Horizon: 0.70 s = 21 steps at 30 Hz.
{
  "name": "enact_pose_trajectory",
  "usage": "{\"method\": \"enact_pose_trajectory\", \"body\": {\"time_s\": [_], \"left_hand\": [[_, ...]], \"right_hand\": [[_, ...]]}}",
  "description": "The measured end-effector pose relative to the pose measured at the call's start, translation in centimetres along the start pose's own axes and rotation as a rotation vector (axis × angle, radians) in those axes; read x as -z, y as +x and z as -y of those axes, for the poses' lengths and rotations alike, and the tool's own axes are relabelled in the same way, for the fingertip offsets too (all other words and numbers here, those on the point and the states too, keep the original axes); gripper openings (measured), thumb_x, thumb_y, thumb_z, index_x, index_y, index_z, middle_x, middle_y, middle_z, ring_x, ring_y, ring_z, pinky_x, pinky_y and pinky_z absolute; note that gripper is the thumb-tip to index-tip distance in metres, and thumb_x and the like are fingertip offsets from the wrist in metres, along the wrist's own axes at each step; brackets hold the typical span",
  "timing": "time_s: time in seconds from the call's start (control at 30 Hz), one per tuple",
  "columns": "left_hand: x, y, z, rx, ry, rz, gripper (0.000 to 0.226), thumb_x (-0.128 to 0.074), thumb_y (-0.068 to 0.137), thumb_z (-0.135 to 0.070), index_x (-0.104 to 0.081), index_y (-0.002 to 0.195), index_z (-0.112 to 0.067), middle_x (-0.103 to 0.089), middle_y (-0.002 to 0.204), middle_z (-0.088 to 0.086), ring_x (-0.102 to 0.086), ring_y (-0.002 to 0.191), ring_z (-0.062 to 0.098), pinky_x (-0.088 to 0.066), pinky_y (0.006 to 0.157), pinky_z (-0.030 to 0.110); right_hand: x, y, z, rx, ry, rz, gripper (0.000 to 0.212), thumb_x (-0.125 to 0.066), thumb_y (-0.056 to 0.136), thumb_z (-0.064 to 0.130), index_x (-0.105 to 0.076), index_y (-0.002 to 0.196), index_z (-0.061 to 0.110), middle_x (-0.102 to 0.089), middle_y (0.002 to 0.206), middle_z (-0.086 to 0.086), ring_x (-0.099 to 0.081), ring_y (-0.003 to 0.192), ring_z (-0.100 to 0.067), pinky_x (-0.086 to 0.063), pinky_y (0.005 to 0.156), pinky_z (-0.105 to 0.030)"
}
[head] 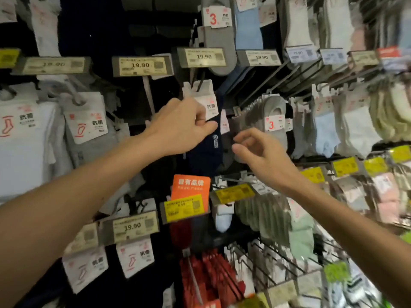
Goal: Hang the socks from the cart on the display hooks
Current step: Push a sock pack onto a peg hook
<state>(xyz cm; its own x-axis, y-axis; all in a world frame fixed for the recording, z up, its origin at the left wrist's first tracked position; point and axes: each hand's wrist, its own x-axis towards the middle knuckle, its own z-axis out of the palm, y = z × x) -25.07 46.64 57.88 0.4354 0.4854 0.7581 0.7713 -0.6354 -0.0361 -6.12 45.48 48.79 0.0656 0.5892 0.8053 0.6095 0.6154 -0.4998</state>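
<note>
Navy sock pack (205,150) hangs at centre of the display wall, upright. Its white card label (208,103) is on top and the dark sock body below, carrying a small white emblem. The top of the card sits just under a price tag reading 19.90 (203,56); whether the card's hanger is seated on a hook cannot be told, as the area is dark and blurred. Left hand (180,127) comes in from lower left with the forearm stretched up and across, back of the hand toward the camera. Its fingers (209,125) are curled and pinched together on the pack's left edge, where card meets sock. Right hand (260,150) comes in from lower right, wrist bent, palm turned toward the pack. Its fingers (246,135) are loosely curled and apart from the thumb, gripping nothing, just beside the pack's right edge; contact with it cannot be told. Directly behind the right hand is a row of grey socks (274,107) with a card marked 3. Light blue socks (324,134) hang further right. An orange sign (191,185) sits below the pack, with a yellow tag (184,206) under it. White socks (24,138) with printed cards hang at far left. Red socks (209,270) hang at bottom centre.
</note>
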Motion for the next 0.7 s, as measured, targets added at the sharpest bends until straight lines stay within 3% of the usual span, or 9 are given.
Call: {"method": "enact_pose_trajectory", "body": {"time_s": [0.13, 0.3, 0.4, 0.53, 0.6, 0.7], "left_hand": [[-1.0, -6.0, -3.1, -0.260, 0.016, 0.114, 0.043, -0.060, 0.091, -0.043, -0.042, 0.060, -0.020, -0.047, 0.055, -0.006, -0.043, 0.056, 0.008, -0.025, 0.053, 0.032], [-9.0, -17.4, -6.7, -0.524, -0.088, 0.521, 0.026, -0.052, 0.093, -0.049, -0.042, 0.081, -0.028, -0.041, 0.073, -0.010, -0.042, 0.075, 0.018, -0.030, 0.062, 0.033], [-14.4, -24.9, -10.6, -0.489, -0.187, 0.764, 0.035, -0.052, 0.094, -0.048, -0.037, 0.073, -0.024, -0.043, 0.074, -0.005, -0.053, 0.085, 0.029, -0.030, 0.062, 0.034], [-21.0, -35.3, -17.9, -0.450, -0.333, 1.066, 0.034, -0.050, 0.098, -0.044, -0.040, 0.076, -0.020, -0.062, 0.089, 0.010, -0.060, 0.095, 0.033, -0.031, 0.064, 0.034], [-23.6, -39.9, -21.5, -0.434, -0.406, 1.195, 0.031, -0.052, 0.098, -0.044, -0.045, 0.079, -0.019, -0.060, 0.088, 0.006, -0.060, 0.090, 0.033, -0.033, 0.063, 0.033], [-28.0, -45.0, -26.2, -0.372, -0.474, 1.349, 0.025, -0.056, 0.095, -0.043, -0.058, 0.087, -0.020, -0.064, 0.092, 0.003, -0.060, 0.089, 0.026, -0.038, 0.066, 0.032]], "right_hand": [[0.7, -11.5, 0.7, -0.081, -0.107, -0.051, 0.021, -0.066, 0.091, 0.042, -0.062, 0.093, 0.021, -0.063, 0.073, 0.005, -0.058, 0.064, -0.012, -0.045, 0.061, -0.029], [0.1, -31.5, -1.1, -0.445, -0.321, 0.000, 0.042, -0.055, 0.083, 0.061, -0.063, 0.107, 0.027, -0.061, 0.084, 0.009, -0.058, 0.069, -0.009, -0.047, 0.064, -0.029], [0.7, -43.9, -0.9, -0.751, -0.379, 0.044, 0.053, -0.055, 0.082, 0.062, -0.064, 0.111, 0.019, -0.061, 0.088, 0.005, -0.060, 0.073, -0.016, -0.050, 0.069, -0.035], [3.1, -57.2, -0.2, -1.130, -0.442, 0.040, 0.029, -0.064, 0.085, 0.049, -0.055, 0.099, 0.026, -0.055, 0.075, 0.006, -0.053, 0.067, -0.018, -0.042, 0.064, -0.035], [4.7, -61.9, -0.2, -1.269, -0.479, 0.072, 0.023, -0.067, 0.091, 0.042, -0.054, 0.104, 0.029, -0.055, 0.079, 0.006, -0.054, 0.071, -0.018, -0.044, 0.065, -0.036], [7.5, -66.7, -1.4, -1.436, -0.514, 0.031, 0.026, -0.067, 0.092, 0.037, -0.063, 0.110, 0.019, -0.063, 0.083, 0.001, -0.063, 0.080, -0.024, -0.048, 0.070, -0.037]]}}
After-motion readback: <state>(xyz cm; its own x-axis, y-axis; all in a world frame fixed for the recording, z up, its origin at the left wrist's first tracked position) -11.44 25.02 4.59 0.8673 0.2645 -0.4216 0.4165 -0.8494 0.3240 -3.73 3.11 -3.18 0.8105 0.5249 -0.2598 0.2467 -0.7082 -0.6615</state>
